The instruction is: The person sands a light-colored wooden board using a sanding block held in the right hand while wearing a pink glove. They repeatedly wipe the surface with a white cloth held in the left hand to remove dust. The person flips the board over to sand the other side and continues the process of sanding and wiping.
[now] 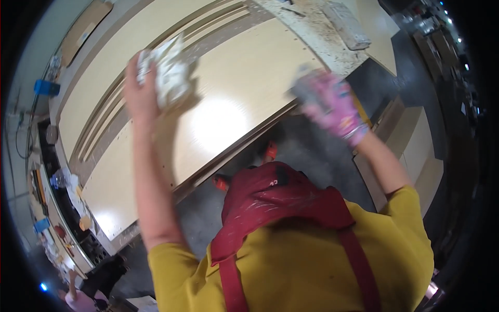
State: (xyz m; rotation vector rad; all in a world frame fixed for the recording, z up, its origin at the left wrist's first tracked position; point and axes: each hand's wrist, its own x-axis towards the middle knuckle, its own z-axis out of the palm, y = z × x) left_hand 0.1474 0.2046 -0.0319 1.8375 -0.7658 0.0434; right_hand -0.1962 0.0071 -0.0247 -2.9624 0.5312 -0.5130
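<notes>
My bare left hand grips a crumpled white cloth above a long pale wood panel. Off the panel's right end is my right hand, in a pink patterned glove and smeared by motion. A grey patch lies at its fingers; whether that is the glove's coating or a held thing I cannot make out. Small dark holes run along the panel's edges, and a bright light reflects off its face.
Narrow strips lie beyond the panel. A dusty white block-like container stands on a stained board at the far right. Boards are stacked at right. A cluttered bench and another person are at lower left.
</notes>
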